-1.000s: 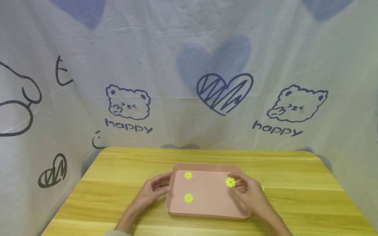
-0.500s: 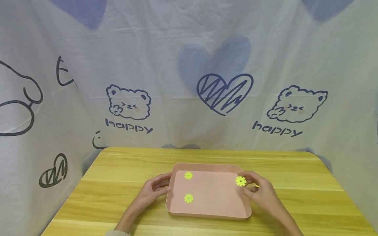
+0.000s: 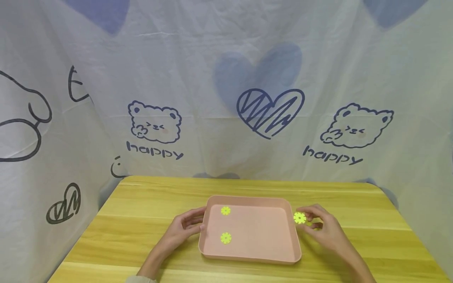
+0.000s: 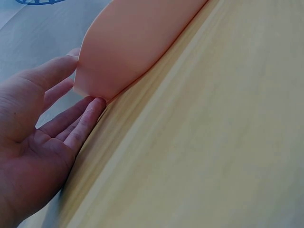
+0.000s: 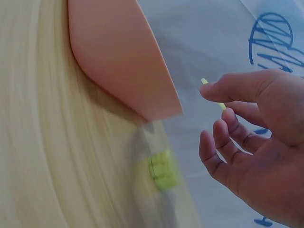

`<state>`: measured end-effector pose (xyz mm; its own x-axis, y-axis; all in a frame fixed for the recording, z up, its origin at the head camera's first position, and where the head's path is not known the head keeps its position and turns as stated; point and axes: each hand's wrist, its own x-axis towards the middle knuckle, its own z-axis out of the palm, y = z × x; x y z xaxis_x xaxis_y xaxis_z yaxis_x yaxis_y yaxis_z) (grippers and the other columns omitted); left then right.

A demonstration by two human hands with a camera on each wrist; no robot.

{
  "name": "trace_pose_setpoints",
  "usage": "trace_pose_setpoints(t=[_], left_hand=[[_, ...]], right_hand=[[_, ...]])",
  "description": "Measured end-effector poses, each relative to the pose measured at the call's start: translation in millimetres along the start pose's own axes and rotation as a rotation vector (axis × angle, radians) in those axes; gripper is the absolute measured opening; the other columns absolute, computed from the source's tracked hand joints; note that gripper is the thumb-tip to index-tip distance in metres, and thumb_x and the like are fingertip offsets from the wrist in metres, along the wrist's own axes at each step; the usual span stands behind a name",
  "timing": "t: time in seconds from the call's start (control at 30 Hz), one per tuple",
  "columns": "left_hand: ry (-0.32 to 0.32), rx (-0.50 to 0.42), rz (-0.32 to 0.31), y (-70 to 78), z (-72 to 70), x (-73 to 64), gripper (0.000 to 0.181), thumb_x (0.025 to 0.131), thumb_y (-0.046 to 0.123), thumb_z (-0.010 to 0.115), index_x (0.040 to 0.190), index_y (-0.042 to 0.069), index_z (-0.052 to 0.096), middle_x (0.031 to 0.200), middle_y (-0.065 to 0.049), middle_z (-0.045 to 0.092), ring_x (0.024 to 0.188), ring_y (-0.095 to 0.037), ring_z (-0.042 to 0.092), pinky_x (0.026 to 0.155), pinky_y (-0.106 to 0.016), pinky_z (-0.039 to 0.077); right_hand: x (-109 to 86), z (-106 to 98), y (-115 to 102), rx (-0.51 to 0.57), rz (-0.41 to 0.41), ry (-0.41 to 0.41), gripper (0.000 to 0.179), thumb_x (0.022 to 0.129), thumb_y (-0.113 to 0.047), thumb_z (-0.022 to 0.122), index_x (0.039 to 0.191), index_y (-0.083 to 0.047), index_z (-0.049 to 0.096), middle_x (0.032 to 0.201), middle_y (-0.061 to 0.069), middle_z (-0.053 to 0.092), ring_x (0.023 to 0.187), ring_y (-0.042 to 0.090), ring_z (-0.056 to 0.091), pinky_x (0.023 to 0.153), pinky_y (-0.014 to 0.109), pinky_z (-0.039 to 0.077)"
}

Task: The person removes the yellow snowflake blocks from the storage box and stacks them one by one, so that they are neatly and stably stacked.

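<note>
My left hand (image 3: pixel 182 228) holds the left side of the pink tray (image 3: pixel 260 232). In the left wrist view the thumb reaches over the rim and the fingertips touch low on the outer wall. Just beyond the tray's right rim, my right hand (image 3: pixel 329 232) pinches a yellow notched disc (image 3: pixel 296 220) between thumb and forefinger, its other fingers loosely bent. Two matching discs lie flat inside the tray: a far-left disc (image 3: pixel 223 211) and a near-left disc (image 3: pixel 222 238). A blurred stack of yellow-green discs (image 5: pixel 164 170) sits on the table beside the tray, mostly hidden by my right hand in the head view.
The wooden table (image 3: pixel 152 196) has rounded far corners. A pale curtain (image 3: pixel 212 157) with hearts and bear drawings hangs behind it and along the sides.
My right hand has moved rightward with the pinched disc, from above the tray's right part to outside its right rim. The left hand, tray and two lying discs stay put.
</note>
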<state>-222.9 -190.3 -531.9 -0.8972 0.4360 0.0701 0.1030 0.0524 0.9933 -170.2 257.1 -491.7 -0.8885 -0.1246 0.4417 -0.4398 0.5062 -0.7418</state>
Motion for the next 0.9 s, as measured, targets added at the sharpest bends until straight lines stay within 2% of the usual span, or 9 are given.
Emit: trace_pose_setpoints(t=[0.2, 0.4, 0.63, 0.8, 0.9], left_hand=[[0.003, 0.010, -0.002, -0.7, 0.1, 0.0, 0.059, 0.098, 0.007, 0.070, 0.151, 0.000, 0.046, 0.155, -0.021, 0.046, 0.135, -0.041, 0.051, 0.106, -0.029, 0.052], [0.004, 0.009, -0.004, 0.1, 0.1, -0.3, 0.059, 0.098, 0.007, 0.071, 0.151, 0.000, 0.046, 0.155, -0.021, 0.046, 0.135, -0.041, 0.051, 0.105, -0.029, 0.052], [0.002, 0.002, -0.010, -0.3, 0.2, -0.3, 0.059, 0.098, 0.006, 0.070, 0.151, 0.000, 0.046, 0.155, -0.020, 0.046, 0.135, -0.041, 0.051, 0.105, -0.029, 0.052], [0.014, -0.006, -0.032, 0.1, 1.0, -0.2, 0.059, 0.097, 0.007, 0.071, 0.151, 0.003, 0.048, 0.154, -0.016, 0.048, 0.135, -0.038, 0.052, 0.105, -0.029, 0.053], [0.017, -0.005, -0.032, -0.1, 1.1, -0.2, 0.059, 0.097, 0.007, 0.071, 0.151, 0.003, 0.048, 0.154, -0.016, 0.048, 0.135, -0.038, 0.052, 0.104, -0.029, 0.053]], right_hand=[[-3.2, -10.8, 11.6, -0.017, 0.021, -0.029, 0.039, 0.080, 0.006, 0.083, 0.117, 0.000, 0.072, 0.092, 0.005, 0.060, 0.084, 0.013, 0.055, 0.068, 0.023, 0.061], [-5.7, -19.6, 19.9, -0.001, 0.120, -0.070, 0.038, 0.084, 0.005, 0.080, 0.120, 0.001, 0.070, 0.097, 0.006, 0.060, 0.086, 0.010, 0.055, 0.073, 0.023, 0.061], [-9.9, -23.6, 27.3, -0.001, 0.179, -0.091, 0.037, 0.083, 0.007, 0.079, 0.119, 0.005, 0.069, 0.099, 0.009, 0.061, 0.086, 0.011, 0.055, 0.075, 0.022, 0.060], [-11.6, -25.8, 30.9, -0.018, 0.276, -0.130, 0.038, 0.085, 0.003, 0.079, 0.121, 0.003, 0.069, 0.104, 0.009, 0.063, 0.090, 0.014, 0.056, 0.079, 0.023, 0.058], [-12.2, -26.3, 32.4, -0.015, 0.300, -0.152, 0.038, 0.086, 0.002, 0.078, 0.123, 0.002, 0.069, 0.105, 0.009, 0.063, 0.090, 0.014, 0.057, 0.080, 0.023, 0.057]])
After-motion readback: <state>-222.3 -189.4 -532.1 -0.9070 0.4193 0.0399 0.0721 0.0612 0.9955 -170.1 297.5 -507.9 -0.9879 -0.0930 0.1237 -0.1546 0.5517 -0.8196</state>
